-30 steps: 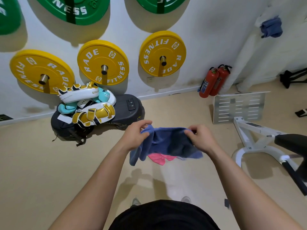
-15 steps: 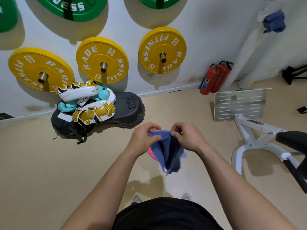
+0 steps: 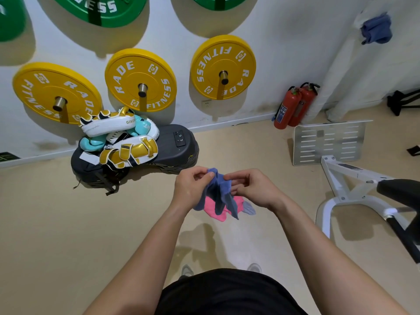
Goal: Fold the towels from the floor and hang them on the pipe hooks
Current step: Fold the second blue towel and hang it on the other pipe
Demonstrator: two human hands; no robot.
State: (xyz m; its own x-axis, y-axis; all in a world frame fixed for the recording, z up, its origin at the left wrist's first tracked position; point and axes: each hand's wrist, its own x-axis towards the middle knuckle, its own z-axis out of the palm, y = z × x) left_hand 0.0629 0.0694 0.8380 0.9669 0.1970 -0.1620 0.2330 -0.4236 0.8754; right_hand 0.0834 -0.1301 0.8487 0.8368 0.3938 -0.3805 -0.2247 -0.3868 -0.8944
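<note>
held towel [image 3: 221,190] above floor towel [image 3: 213,212] | extinguishers [image 3: 293,105] right, by wall [image 3: 284,42] | hung towel [image 3: 377,28] on pipe [image 3: 338,76]

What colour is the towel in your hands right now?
Blue; the held towel shows best in the head view.

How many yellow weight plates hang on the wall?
3, in one row: left plate, middle plate, right plate. More may lie outside the view.

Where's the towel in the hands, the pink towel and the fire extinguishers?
held towel [image 3: 218,189], head view, hanging middle
pink towel [image 3: 212,211], head view, lower part
fire extinguishers [image 3: 285,112], head view, left one's body
</note>
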